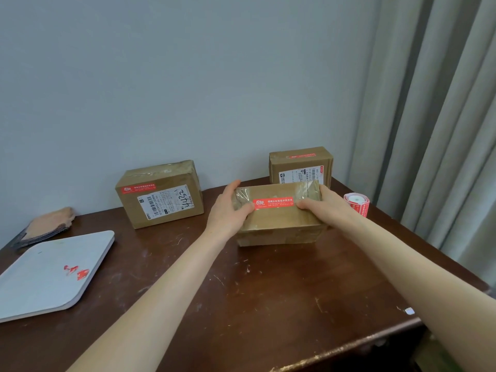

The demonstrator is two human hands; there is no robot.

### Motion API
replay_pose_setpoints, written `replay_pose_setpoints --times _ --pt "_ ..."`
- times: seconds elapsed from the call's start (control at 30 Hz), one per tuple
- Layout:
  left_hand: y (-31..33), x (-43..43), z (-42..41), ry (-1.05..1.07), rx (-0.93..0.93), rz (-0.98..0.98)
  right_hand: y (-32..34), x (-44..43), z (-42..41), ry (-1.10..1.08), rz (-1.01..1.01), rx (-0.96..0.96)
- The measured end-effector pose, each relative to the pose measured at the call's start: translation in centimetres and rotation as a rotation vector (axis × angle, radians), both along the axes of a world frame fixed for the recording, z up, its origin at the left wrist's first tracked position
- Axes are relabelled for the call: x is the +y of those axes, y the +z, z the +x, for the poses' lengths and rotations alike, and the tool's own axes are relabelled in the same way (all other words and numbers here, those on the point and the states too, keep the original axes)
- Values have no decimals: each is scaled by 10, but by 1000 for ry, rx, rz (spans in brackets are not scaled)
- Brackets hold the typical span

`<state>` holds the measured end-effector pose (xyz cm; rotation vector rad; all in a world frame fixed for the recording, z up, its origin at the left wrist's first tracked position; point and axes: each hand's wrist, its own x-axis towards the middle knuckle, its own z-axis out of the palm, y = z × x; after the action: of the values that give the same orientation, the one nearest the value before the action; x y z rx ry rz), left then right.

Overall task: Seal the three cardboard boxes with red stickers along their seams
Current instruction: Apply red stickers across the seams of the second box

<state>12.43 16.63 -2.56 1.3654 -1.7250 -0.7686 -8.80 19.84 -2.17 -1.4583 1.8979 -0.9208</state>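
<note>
The left hand (228, 210) and right hand (323, 204) are gripping the near box (279, 226), thumbs pressing its red sticker (273, 203); the left box (161, 200) and rear box (298, 167) are already wearing theirs, so sealing is seemingly finishing.

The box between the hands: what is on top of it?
A red sticker lies on the box, over shiny tape; left hand and right hand grip the box ends. The seam beneath is covered.

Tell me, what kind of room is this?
Probably a plain room at home or in a small office, used for packing parcels: a scratched wooden table, a grey curtain, labelled cardboard boxes and a roll of red stickers.
</note>
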Motion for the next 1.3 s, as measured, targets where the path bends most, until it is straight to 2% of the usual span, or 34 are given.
replay_pose_setpoints --times 0.13,0.33,0.57,0.7,0.9,1.1,1.23,1.3 --pt "2 0 -5 66 15 -4 2 0 4 -66 -11 33" --pt "0 0 -15 183 -73 -50 1 1 15 -140 -25 188" --pt "-5 1 -10 115 -93 -52 -1 0 13 -108 -28 109" --pt "-6 2 -13 111 -109 -45 -2 0 18 -136 -15 142" --pt "-5 1 -6 53 -14 -27 -2 -6 11 -92 -13 117" --pt "-6 3 -1 0 8 -29 -5 -9 3 -33 -17 -2" --pt "-5 6 -4 16 2 -34 -8 -9 5 -38 -35 95" --pt "-2 7 -7 18 -29 -29 -8 -10 6 -50 -39 77"
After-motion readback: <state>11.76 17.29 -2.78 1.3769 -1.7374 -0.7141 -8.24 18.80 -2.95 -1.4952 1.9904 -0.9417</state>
